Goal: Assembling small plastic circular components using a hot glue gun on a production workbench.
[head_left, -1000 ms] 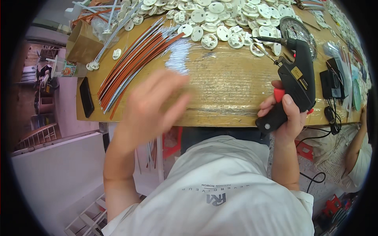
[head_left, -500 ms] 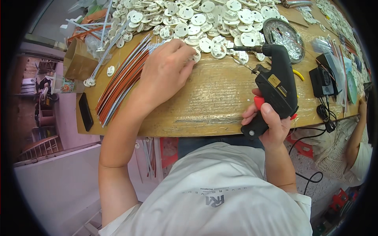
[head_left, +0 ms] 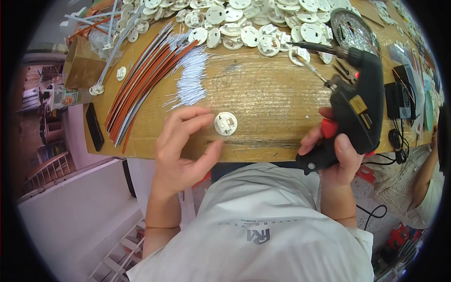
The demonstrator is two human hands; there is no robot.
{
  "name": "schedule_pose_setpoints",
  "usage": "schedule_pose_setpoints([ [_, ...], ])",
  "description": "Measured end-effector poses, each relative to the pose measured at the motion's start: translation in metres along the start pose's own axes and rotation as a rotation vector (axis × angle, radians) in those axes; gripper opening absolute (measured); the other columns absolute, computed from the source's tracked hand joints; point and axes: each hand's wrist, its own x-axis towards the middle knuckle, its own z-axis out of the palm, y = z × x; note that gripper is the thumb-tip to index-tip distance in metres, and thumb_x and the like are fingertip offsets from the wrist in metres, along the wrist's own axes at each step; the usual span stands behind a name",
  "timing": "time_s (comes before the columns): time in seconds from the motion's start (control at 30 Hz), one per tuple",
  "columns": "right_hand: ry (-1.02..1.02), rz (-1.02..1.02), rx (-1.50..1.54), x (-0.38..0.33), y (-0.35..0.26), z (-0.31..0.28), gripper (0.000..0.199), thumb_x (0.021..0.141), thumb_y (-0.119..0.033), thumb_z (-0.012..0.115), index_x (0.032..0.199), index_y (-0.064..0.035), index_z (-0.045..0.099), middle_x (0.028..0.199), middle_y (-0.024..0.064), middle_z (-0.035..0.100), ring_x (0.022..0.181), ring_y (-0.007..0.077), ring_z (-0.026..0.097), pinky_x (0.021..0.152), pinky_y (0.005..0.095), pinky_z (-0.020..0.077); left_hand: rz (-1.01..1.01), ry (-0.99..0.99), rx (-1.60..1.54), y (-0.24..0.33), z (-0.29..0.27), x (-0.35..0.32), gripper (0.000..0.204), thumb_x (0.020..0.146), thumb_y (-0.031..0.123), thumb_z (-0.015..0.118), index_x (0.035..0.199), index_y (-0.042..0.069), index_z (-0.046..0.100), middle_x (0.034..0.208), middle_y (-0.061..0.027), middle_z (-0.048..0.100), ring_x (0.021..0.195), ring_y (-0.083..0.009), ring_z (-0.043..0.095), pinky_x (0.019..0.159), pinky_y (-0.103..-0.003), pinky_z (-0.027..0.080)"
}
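A worn wooden tabletop (head_left: 263,98) carries one white round disc (head_left: 225,123) near its front edge, with the left hand (head_left: 181,150) just beside the disc, fingers spread and holding nothing. Right of the disc, the right hand (head_left: 336,152) is clamped on a black glue gun (head_left: 357,110); behind the disc lie a heap of similar discs (head_left: 244,19) and orange strips (head_left: 141,80).

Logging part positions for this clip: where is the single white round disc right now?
In the head view, the white round disc lies alone on the wooden table, just right of the left hand fingertips.

Even, bright daylight-type illumination across the surface (head_left: 263,98); shadows soft and short. No strong glare. Centre sharp. Heavy fisheye bending toward the rim, with black vignette at corners. Rim detail small and slightly soft.
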Motion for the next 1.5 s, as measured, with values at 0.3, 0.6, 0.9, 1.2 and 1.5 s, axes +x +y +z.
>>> schedule_pose_setpoints([
  [0.3, 0.044, 0.071, -0.054, 0.000, -0.009, 0.014, 0.073, 0.095, -0.033, 0.054, 0.145, 0.0165, 0.037, 0.100, 0.0284, 0.070, 0.071, 0.0306, 0.072, 0.067, 0.0377, 0.0624, 0.120, 0.122, 0.233, -0.003, 0.021, -0.009, 0.040, 0.073, 0.004, 0.088, 0.109, 0.003, 0.073, 0.110, -0.0106, 0.075, 0.093, -0.0260, 0.068, 0.086, -0.037, 0.043],
  [0.6, 0.017, 0.025, -0.104, -0.015, -0.010, 0.017, 0.071, 0.083, -0.034, 0.070, 0.129, 0.0165, 0.052, 0.112, 0.0300, 0.067, 0.060, 0.0294, 0.068, 0.054, 0.0363, 0.0578, 0.147, 0.137, 0.190, -0.006, 0.021, -0.012, 0.042, 0.071, 0.007, 0.091, 0.109, 0.004, 0.071, 0.104, -0.0090, 0.074, 0.088, -0.0254, 0.067, 0.085, -0.038, 0.041],
  [0.9, 0.083, 0.025, -0.110, -0.006, 0.001, 0.022, 0.063, 0.080, -0.031, 0.072, 0.123, 0.0129, 0.058, 0.120, 0.0297, 0.065, 0.057, 0.0263, 0.065, 0.053, 0.0350, 0.0556, 0.046, 0.285, 0.282, -0.012, 0.006, -0.006, 0.031, 0.077, 0.008, 0.085, 0.106, 0.005, 0.073, 0.111, -0.0089, 0.071, 0.093, -0.0245, 0.065, 0.084, -0.036, 0.042],
  [1.2, 0.109, -0.014, -0.047, -0.007, 0.007, 0.021, 0.056, 0.082, -0.026, 0.072, 0.122, 0.0110, 0.059, 0.121, 0.0291, 0.064, 0.061, 0.0262, 0.067, 0.052, 0.0351, 0.0572, 0.028, 0.071, 0.546, -0.027, -0.018, 0.027, 0.012, 0.084, 0.008, 0.079, 0.094, 0.004, 0.074, 0.109, -0.0045, 0.068, 0.089, -0.0221, 0.061, 0.085, -0.038, 0.040],
  [1.5, 0.081, -0.036, -0.048, -0.005, 0.006, 0.021, 0.048, 0.083, -0.024, 0.072, 0.115, 0.0099, 0.063, 0.123, 0.0283, 0.065, 0.062, 0.0262, 0.067, 0.053, 0.0350, 0.0571, 0.106, 0.124, 0.534, -0.031, -0.016, 0.028, 0.010, 0.083, 0.007, 0.080, 0.091, 0.005, 0.074, 0.098, -0.0025, 0.069, 0.088, -0.0220, 0.061, 0.082, -0.037, 0.039],
])
